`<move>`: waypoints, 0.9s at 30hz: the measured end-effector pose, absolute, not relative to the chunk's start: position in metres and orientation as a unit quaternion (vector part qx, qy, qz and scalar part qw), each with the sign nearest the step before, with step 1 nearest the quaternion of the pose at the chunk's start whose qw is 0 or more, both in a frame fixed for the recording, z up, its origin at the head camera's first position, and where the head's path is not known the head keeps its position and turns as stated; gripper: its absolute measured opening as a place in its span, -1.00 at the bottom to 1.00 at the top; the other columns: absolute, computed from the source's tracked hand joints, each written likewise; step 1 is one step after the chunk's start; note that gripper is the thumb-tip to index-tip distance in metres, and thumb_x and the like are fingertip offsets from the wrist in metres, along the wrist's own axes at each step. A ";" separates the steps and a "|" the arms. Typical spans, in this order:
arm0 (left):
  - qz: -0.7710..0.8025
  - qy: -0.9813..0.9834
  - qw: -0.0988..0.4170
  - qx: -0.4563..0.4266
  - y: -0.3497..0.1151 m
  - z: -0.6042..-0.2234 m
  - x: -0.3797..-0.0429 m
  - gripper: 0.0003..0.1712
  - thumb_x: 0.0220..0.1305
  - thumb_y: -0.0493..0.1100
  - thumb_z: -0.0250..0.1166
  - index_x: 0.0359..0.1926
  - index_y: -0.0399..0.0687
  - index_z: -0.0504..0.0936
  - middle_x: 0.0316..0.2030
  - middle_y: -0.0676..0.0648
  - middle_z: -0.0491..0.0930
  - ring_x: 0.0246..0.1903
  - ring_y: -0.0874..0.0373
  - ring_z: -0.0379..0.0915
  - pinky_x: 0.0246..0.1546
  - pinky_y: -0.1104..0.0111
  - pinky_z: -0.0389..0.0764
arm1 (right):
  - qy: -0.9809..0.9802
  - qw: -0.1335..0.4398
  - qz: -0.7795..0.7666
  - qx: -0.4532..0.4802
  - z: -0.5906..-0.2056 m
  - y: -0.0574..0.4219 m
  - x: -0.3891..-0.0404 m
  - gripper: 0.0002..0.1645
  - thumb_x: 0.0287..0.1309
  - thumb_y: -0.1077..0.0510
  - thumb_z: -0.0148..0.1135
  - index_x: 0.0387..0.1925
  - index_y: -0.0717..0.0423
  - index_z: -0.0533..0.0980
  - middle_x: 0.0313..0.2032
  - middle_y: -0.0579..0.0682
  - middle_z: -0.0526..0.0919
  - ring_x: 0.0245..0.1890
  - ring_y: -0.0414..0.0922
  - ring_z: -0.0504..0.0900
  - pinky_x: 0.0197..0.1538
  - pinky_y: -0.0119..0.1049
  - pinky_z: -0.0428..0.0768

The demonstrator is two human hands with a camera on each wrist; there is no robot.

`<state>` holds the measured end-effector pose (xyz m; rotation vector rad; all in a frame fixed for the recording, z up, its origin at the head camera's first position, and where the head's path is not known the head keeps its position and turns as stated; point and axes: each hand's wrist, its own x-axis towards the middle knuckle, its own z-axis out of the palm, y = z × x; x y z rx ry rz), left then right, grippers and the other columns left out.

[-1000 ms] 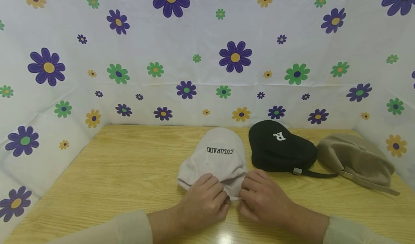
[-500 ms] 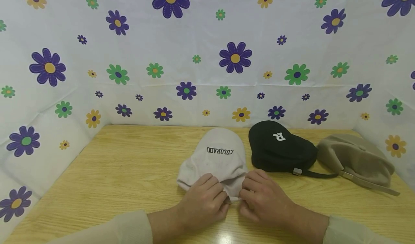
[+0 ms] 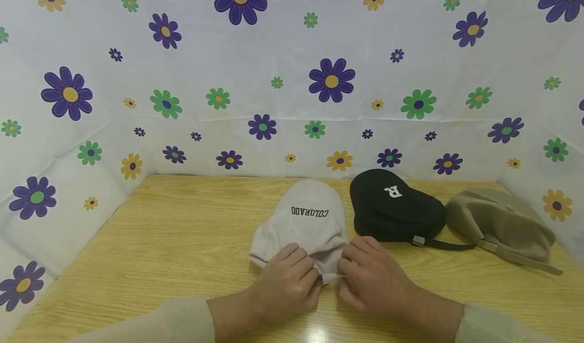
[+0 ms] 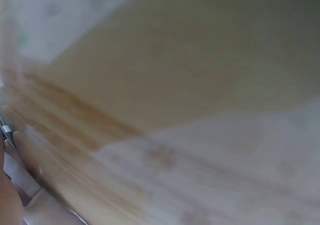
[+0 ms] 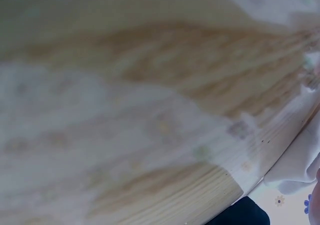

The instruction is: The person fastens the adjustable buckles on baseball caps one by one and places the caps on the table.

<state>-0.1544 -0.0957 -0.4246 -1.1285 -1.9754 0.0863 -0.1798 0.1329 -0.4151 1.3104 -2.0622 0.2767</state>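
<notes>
An off-white baseball cap [image 3: 315, 231] with COLORADO lettering lies on the table, its brim toward the back and its strap end toward me. My left hand [image 3: 289, 282] pinches the near edge of this cap on the left side of the strap opening. On the other side of the opening, my right hand [image 3: 376, 277] grips the strap with curled fingers. A short piece of pale strap [image 3: 330, 278] shows between the two hands. Fingertips are partly hidden behind the knuckles. Both wrist views are mostly blurred, with the cap's fabric [image 5: 295, 162] at the edge of the right one.
A black cap [image 3: 397, 211] with a white R sits just right of the off-white one, its loose strap trailing right. Beyond it lies a tan cap [image 3: 506, 221]. All rest on a wooden table [image 3: 173, 241], with flowered cloth [image 3: 283, 44] hanging behind and at the sides.
My right hand has shifted very slightly right and up, and a bit more of the strap shows between the hands. The left hand and the other caps stay in place.
</notes>
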 end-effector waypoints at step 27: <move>0.033 -0.783 0.420 -0.458 -0.096 -0.425 -0.153 -0.79 0.09 0.00 0.28 -0.48 -0.04 0.65 -0.49 0.08 0.52 -0.39 0.17 0.43 -0.13 0.33 0.48 | -0.755 0.327 0.116 0.556 -0.418 0.129 -0.179 -0.78 -0.03 0.03 0.51 -0.29 -0.10 0.68 -0.35 -0.24 0.58 -0.20 -0.22 0.52 -0.02 -0.32 0.39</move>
